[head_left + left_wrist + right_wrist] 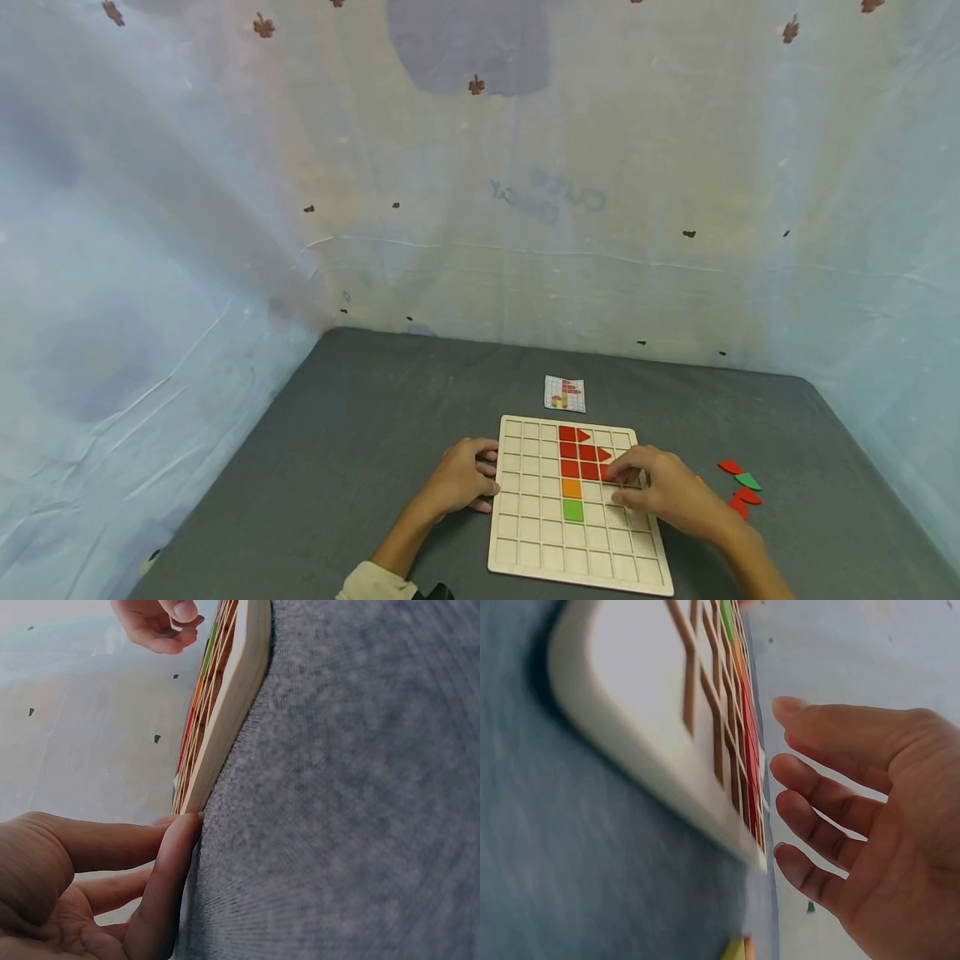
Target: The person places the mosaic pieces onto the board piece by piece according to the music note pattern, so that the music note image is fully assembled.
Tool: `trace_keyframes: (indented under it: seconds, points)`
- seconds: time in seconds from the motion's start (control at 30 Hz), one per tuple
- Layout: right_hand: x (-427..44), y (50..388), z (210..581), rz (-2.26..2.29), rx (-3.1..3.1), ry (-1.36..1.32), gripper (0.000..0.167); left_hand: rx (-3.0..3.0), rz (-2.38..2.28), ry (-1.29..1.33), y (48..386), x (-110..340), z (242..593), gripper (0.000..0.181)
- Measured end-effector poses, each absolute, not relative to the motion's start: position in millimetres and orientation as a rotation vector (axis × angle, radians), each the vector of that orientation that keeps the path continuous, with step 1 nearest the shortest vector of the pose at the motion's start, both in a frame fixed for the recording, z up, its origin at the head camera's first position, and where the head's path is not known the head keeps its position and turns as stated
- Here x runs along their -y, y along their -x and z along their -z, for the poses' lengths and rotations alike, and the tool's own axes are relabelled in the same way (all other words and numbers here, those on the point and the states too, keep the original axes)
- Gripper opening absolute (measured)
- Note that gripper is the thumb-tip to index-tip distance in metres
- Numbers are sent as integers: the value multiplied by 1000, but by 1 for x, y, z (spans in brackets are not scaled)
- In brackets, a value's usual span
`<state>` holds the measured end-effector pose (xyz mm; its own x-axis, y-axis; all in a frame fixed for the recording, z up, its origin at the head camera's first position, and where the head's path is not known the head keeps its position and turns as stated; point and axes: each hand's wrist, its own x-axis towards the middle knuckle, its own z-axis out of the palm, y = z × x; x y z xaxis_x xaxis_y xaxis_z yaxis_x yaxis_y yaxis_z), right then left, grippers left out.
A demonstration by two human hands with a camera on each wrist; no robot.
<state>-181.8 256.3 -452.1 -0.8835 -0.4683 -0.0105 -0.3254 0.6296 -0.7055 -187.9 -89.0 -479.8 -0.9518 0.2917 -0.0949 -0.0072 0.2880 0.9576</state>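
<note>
A pale wooden grid board point(528, 529) lies flat on the dark cloth. Red pieces point(568, 451), squares and pointed ones, fill cells in three rows near its far side. Below them sit an orange square point(572, 488) and a green square point(573, 510). At the board's left edge, my left hand point(459, 479) pinches the rim between thumb and fingers. My right hand point(663, 487) hovers over the board's right part, its index fingertip beside the last red piece in the third row. Its fingers point(810, 780) are loosely bent and apart, with nothing visible between them.
A small pattern card point(564, 394) lies beyond the board's far edge. Several loose red pieces point(730, 467) and a green piece point(747, 481) are on the cloth to the right. A bit of orange peeks out beside my right hand. Hanging sheets point(480, 275) enclose the table.
</note>
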Motion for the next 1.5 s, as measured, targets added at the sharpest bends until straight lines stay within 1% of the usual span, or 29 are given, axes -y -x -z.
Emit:
trace_keyframes:
  seconds: [0.33,0.43,0.57,1.1,1.3,1.5]
  points:
    - [-290,185,447,1088,-2771,471,31,-2303,-1713,-255,188,91,480,65]
    - [-299,187,446,1037,-2816,371,34,-2304,-1710,-256,188,91,479,64]
    - [-311,189,446,958,-2854,301,36,-2300,-1707,-261,188,91,479,64]
    - [-349,197,455,858,-2836,248,49,-2299,-1691,-247,189,90,478,65]
    - [-357,196,454,914,-2753,258,55,-2301,-1696,-244,189,90,478,65]
    - [-358,196,452,912,-2728,245,54,-2304,-1693,-243,188,90,478,65]
